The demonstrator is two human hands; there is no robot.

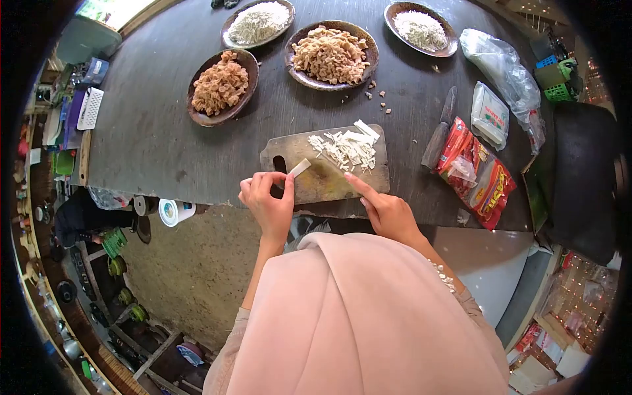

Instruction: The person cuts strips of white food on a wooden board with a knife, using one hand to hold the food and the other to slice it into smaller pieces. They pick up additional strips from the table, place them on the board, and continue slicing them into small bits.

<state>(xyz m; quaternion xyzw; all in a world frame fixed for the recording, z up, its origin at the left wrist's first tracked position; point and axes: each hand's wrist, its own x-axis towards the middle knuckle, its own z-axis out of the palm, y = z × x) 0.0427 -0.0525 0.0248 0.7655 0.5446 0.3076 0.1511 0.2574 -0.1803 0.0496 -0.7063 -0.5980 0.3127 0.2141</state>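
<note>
My left hand (pixel 268 201) pinches a short pale strip (pixel 300 167) between thumb and fingers, at the left part of a worn wooden cutting board (pixel 296 141). My right hand (pixel 390 214) is at the board's lower right edge, index finger stretched forward and thumb curled below. It seems to grip a knife (pixel 334 164), whose thin blade is hard to make out against the board; the handle is hidden by the hand. Beyond the fingers lies a heap of small cut pale pieces (pixel 349 153), with a few longer strips at its upper right.
Brown plates of orange-brown chunks (pixel 220 84) and tan chunks (pixel 329 56) stand at the back. Two more hold white shreds (pixel 258 23) (pixel 420 30). A red packet (pixel 475 172), white pack (pixel 490 115) and clear plastic bag (pixel 503 66) lie right. A white bucket (pixel 176 212) stands below left.
</note>
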